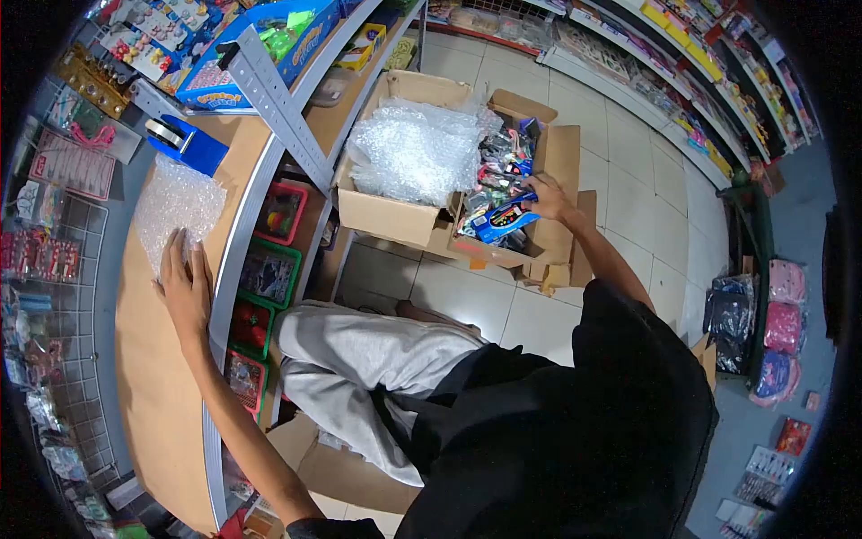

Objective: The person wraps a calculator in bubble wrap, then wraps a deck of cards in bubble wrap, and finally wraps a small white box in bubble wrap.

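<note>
My left hand (186, 286) lies flat on the wooden shelf top, its fingers stretched over the near edge of a bubble wrap sheet (184, 202). A blue tape dispenser (205, 153) stands at the sheet's far end. Over an open cardboard box (561, 154) on the right, my right hand (549, 198) is closed on a blue packaged item (505, 221). Its exact kind is too small to tell. Under and around it in the box lie many small colourful packaged goods (503, 148). My right fingertips are partly hidden.
Another cardboard box (395, 216) beside it is heaped with bubble wrap (413, 148). A metal shelf post (278, 112) rises near the wooden top (162, 359). Coloured baskets (269, 274) sit on the shelf below. Stocked shelves (682, 99) line the far side of the tiled floor.
</note>
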Motion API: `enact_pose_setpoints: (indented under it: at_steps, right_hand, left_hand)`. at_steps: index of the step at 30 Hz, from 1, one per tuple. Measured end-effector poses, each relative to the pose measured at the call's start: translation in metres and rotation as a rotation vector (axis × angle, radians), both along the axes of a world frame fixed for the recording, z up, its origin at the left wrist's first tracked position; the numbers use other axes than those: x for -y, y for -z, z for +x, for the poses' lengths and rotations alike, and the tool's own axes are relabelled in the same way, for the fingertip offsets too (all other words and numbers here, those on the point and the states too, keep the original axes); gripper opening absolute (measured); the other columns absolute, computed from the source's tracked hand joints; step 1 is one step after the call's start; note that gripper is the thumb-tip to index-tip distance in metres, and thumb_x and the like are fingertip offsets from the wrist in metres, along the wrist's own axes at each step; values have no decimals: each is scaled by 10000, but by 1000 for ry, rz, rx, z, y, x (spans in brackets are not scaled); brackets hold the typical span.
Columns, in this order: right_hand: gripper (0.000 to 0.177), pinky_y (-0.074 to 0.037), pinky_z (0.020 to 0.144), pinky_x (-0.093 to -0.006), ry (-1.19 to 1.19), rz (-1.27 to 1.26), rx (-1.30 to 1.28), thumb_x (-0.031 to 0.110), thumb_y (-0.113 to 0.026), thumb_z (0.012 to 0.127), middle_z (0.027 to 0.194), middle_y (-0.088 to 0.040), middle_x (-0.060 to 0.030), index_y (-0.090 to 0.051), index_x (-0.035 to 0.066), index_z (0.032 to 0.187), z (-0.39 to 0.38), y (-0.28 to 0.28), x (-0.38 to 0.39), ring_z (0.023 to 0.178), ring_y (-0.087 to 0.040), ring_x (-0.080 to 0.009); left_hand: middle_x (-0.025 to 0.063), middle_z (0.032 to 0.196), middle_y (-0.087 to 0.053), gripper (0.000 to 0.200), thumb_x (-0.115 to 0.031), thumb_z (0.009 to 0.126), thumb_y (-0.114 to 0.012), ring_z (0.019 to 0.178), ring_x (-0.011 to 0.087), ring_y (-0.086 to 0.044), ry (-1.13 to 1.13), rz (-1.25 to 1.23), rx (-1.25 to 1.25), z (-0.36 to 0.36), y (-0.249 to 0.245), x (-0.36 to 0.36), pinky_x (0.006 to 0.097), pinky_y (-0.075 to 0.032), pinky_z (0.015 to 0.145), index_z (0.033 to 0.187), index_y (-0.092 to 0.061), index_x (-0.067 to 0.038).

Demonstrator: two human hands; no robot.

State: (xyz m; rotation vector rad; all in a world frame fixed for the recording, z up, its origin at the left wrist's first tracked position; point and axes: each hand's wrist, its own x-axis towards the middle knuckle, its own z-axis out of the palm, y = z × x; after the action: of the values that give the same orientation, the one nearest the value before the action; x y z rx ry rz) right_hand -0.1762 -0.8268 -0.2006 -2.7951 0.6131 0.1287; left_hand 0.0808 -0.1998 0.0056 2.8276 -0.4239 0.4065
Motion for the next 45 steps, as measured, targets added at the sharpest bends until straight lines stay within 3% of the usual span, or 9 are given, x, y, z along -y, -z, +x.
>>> enact_pose_setpoints:
  at_steps: [9,13,18,25,29,34,37,40,45]
  right_hand:
    - [801,-310,1083,-540,3,-158,87,434,-799,777,1438,-478,-197,-442,138,1430,54,-10,-55,1381,-406,-362]
    - [816,-325,1056,-596,-6,159,-445,421,-779,800,1500,-404,-190,-398,160,1473,81,-12,-30,1397,-380,-382]
    - [798,-332,1051,-554,10,-128,32,455,-771,796,1405,-473,-154,-421,159,1449,63,4,-38,1334,-434,-351]
    - [767,-329,1012,-562,-625,-116,-262,411,-813,720,1328,-516,-85,-493,220,1390,7,-6,-26,1288,-460,-293]
    - [643,-325,1011,-551,-570,-113,-333,242,-801,696,1271,-542,-59,-552,187,1287,24,-10,-13,1283,-463,-275]
    - [359,-360,985,-509,-254,-305,288,188,-671,854,1233,-554,-105,-573,114,1192,30,-29,-11,1204,-510,-294]
    - [346,-350,996,-528,2,-203,-1,226,-671,870,1253,-577,-161,-605,109,1188,22,-46,-32,1252,-491,-316]
    - [292,-341,1001,-572,-150,-59,-485,276,-659,885,1176,-615,-201,-660,91,1111,3,-33,-50,1237,-506,-334]
    - [226,-300,1047,-613,-128,-311,-177,264,-715,823,1095,-671,-168,-707,99,977,-43,40,-67,1130,-584,-333]
  left_hand:
    - [60,1479,-502,486,-439,1028,-473,1385,286,-444,10,-17,25,5,6,-5,639,-183,1133,1415,-521,-150]
    - [67,1475,-506,488,-438,1030,-474,1387,286,-440,19,-24,6,8,9,-8,608,-205,1134,1416,-522,-143]
    - [91,1461,-520,477,-413,1035,-476,1370,289,-458,15,-19,12,6,5,-5,521,-261,1132,1403,-537,-115]
    - [239,1403,-528,418,-226,1038,-526,1290,340,-532,144,-77,49,6,1,0,419,-435,1072,1356,-525,46]
    - [233,1397,-532,422,-233,1033,-532,1291,347,-525,157,-127,31,7,1,-1,412,-421,1077,1349,-528,47]
    - [188,1399,-553,452,-332,1030,-525,1301,352,-514,133,-168,20,8,2,-1,419,-370,1098,1354,-555,-18]
    - [189,1402,-550,451,-342,1032,-520,1304,355,-511,101,-109,34,5,2,-2,424,-361,1102,1356,-557,-29]
    - [192,1400,-552,447,-344,1032,-520,1306,354,-509,107,-126,36,8,4,-3,426,-361,1098,1357,-559,-39]
    - [196,1392,-558,449,-340,1030,-522,1308,354,-508,121,-134,48,6,4,-2,419,-363,1096,1347,-561,-24]
